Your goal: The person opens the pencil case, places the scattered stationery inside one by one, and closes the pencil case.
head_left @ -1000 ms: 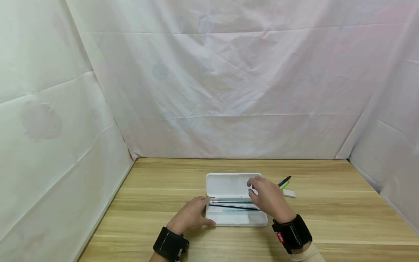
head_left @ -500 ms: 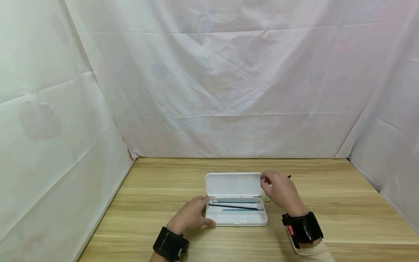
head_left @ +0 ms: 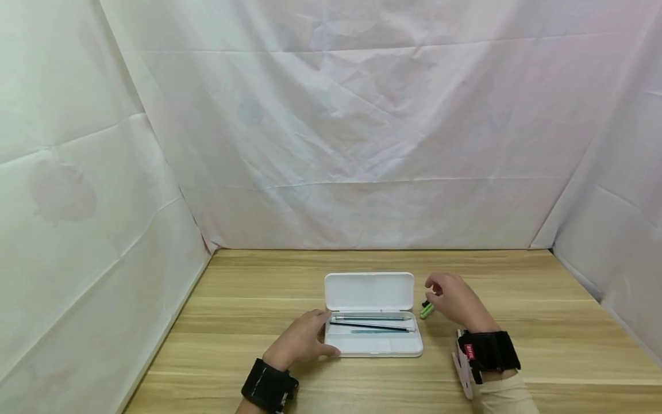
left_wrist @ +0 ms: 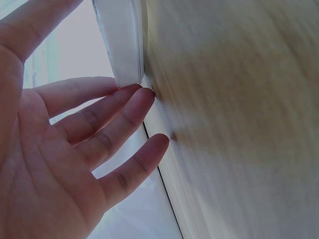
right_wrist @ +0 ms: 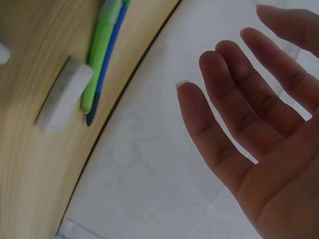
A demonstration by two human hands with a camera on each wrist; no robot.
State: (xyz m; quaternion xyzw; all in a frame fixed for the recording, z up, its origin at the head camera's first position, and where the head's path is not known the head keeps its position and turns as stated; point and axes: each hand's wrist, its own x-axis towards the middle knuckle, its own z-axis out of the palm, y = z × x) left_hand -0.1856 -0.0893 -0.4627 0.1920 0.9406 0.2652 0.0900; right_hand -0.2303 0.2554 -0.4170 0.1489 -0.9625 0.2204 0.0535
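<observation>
The left hand [head_left: 300, 339] is touching the end of the white pencil case [head_left: 357, 345], its fingers spreading apart. The right hand [head_left: 454, 299] is hovering beyond the other end, fingers bending loosely. The case is lying with its lid back, and three pencils [head_left: 369, 326] are resting inside. A green pen [right_wrist: 101, 55] and a blue pen [right_wrist: 110, 55] are lying near the right hand, a white eraser [right_wrist: 66, 94] sitting just beside them.
</observation>
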